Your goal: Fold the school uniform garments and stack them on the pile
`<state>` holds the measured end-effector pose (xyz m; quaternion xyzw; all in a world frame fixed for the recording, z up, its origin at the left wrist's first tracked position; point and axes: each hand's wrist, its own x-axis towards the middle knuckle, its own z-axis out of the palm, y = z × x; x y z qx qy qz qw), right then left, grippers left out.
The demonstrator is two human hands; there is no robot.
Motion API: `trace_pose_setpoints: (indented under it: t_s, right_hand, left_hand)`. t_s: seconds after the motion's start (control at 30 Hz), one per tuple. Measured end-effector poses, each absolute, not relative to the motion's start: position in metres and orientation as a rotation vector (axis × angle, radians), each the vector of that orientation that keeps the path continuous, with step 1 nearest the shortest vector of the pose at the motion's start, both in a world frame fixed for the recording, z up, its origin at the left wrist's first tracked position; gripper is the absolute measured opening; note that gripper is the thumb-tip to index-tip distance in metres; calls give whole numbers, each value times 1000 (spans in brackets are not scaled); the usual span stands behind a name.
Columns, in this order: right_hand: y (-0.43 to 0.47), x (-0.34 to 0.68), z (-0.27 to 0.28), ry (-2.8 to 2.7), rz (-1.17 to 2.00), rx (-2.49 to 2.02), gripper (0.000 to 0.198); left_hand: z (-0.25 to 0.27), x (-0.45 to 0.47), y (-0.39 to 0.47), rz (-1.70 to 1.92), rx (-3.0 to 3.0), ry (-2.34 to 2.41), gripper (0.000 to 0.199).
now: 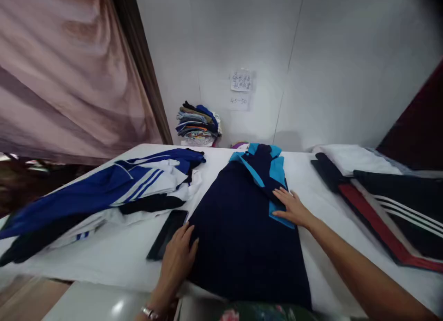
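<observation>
Navy garment [242, 228]: one, spread on the white-covered table [117, 251] directly in front of the person, light-blue parts bunched at its far end and along its far right side.

Head view. Two hands on the cloth. Left hand [180, 249] at the garment's left edge, fingers bent, thumb a little apart; cannot tell whether fabric is pinched. Right hand [292, 208] on the right side, by a light-blue panel, palm down, fingers extended, thumb spread away from them. One silver wristband [150, 313], left wrist.

One flat black rectangular object [168, 233] just beside the left hand. Left of it, one loose heap of clothes [131, 182]: blue, white with blue stripes, black; pieces overlap, no sure count. Right side, one flatter pile [384, 205]: white, black, red, grey, one black piece with three white stripes. At the back, one tall folded stack [197, 122], layers too tight to count.

Surface: white cloth, lightly creased. Room: pale panelled wall [332, 71] with seams; two paper notes, the upper one [241, 81] handwritten, the lower one [238, 102] reading 45–50. Pinkish curtain [69, 71] at left; dark red hanging [415, 122] at right.
</observation>
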<state>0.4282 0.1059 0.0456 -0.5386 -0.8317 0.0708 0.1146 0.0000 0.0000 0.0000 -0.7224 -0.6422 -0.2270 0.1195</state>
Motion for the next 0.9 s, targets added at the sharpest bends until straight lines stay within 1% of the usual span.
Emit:
trace_pose_setpoints:
  t_s: [0.13,0.2,0.23,0.37,0.5,0.6,0.67,0.73,0.83,0.9]
  right_hand:
    - [127,433,45,-2078,511,-1537,35]
    - [139,435,50,-1768,734,-1468,10]
    - [144,436,54,-1641,813,-1439,4]
    - [171,439,91,-1301,926,-1358,11]
    - [202,439,148,-940,1062,-1197,6]
    - [219,436,186,-743,1203,-1013,7]
    - [227,432,205,-673,1285,-838,5]
    - [234,427,220,-681,1329,-729,9]
    - [247,420,243,-720,1323,-705,18]
    - [255,416,261,-740,1264,-695,19]
  left_hand:
    - [8,9,-5,-626,-2020,-2005,45]
    - [12,12,-4,-596,-1998,-2055,45]
    - [13,13,-3,-579,-1991,-2072,44]
    - [16,13,4,-551,-1971,-2094,43]
    - [22,13,9,-551,-1962,-2152,42]
    - [33,15,10,-501,-1981,-2254,43]
    - [41,16,10,-465,-1989,-2351,44]
    - [48,17,10,-413,-1972,-2487,48]
    - [59,16,12,-335,-1964,-2676,51]
    - [68,15,13,-350,-1997,-2748,48]
